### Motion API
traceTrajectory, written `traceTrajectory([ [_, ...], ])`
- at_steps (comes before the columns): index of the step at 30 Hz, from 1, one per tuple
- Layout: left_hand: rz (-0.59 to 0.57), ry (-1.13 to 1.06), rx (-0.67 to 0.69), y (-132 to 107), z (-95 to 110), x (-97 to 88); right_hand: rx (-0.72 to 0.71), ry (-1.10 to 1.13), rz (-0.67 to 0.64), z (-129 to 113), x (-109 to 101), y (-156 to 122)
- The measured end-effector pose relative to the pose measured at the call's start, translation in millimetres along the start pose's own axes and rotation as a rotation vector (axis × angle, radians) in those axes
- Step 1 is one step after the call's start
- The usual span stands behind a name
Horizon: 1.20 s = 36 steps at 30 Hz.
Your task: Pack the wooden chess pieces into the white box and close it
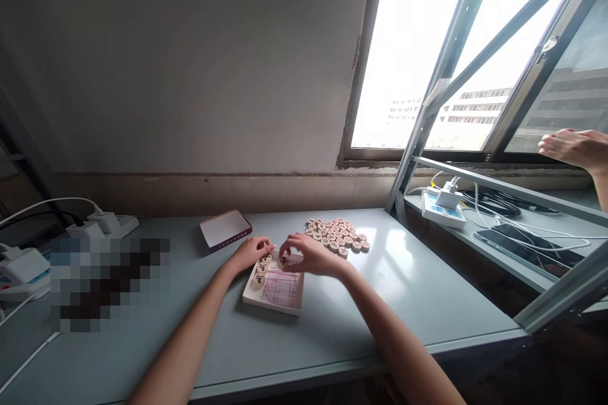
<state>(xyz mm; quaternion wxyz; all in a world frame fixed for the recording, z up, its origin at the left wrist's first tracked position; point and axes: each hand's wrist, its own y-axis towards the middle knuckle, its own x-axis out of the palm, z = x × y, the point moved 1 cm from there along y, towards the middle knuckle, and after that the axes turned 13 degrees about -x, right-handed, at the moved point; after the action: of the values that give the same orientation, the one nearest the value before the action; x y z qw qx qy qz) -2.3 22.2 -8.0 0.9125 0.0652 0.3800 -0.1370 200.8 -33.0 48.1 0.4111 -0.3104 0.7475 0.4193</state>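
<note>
"Fingers of the right hand [313, 256] are holding what?"

"They are pinching, narrowly, one wooden disc [284, 261] at the far end of the open box tray [272, 308]. Whether it is touching the floor, I cannot tell."

"And the left hand [250, 254]?"

"Its fingers are bending over the tray's far left corner. I cannot tell whether they are gripping the rim."

"Which step is in hand?"

"By judgement, the operator is seating discs: a row of discs [259, 280] is lying along the tray's left side. The next move is calling for a level disc, then a clean release."

"Where are the loose discs lying?"

"A cluster of discs [337, 234] is resting on the table [342, 335], just beyond the right-hand fingers and to their right. The box lid [225, 228] is lying far left of the tray, white inside showing."
</note>
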Motion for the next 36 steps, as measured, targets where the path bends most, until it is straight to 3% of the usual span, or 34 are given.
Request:
traceTrajectory([
  [4, -0.100, -0.108, -0.013, -2.0, -1.5, -4.5, 0.267, -0.027, -0.175, 29.4, -27.2, -27.0],
  [7, -0.183, -0.175, -0.053, -3.5, -3.0, -7.8, 0.488, -0.176, -0.237, 40.3, -31.1, -40.4],
  [10, -0.206, -0.217, -0.090, -3.7, -4.6, -8.7, 0.582, -0.315, -0.251, 40.8, -29.6, -43.8],
  [14, -0.200, -0.243, -0.110, -4.0, -4.2, -8.3, 0.594, -0.368, -0.242, 38.3, -28.4, -42.4],
  [21, -0.199, -0.245, -0.107, -4.8, -2.9, -8.1, 0.425, -0.213, -0.208, 23.1, -21.1, -27.7],
  [27, -0.192, -0.210, -0.070, -6.2, -0.8, -9.2, 0.339, -0.241, -0.138, 17.7, -3.4, -15.1],
  [33, -0.218, -0.215, -0.072, -6.7, -1.3, -9.1, 0.374, -0.212, -0.152, 18.5, -10.1, -19.7],
  [36, -0.143, -0.245, -0.057, -4.8, -3.7, -8.7, 0.396, -0.231, -0.163, 21.5, -14.8, -24.8],
])
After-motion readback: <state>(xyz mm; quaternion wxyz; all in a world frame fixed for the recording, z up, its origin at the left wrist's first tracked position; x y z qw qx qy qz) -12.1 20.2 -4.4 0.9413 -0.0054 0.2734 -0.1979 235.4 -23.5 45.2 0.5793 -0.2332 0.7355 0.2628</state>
